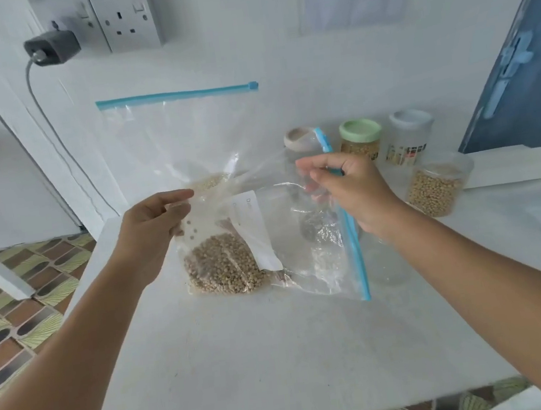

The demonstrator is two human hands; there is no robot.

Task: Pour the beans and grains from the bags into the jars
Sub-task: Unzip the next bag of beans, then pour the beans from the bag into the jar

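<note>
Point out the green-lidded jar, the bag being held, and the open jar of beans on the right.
green-lidded jar (360, 130): head view, on its green lid.
held bag (316, 253): head view, on its clear plastic, right of the beans.
open jar of beans (433, 193): head view, on the bean-filled wall.

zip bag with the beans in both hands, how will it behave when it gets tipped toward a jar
The zip bag looks floppy: its clear film is creased and sags between the left hand and the right hand. The beans sit bunched in the low corner, so the weight will probably shift suddenly when tilted. The thin plastic may be slippery to pinch.
</note>
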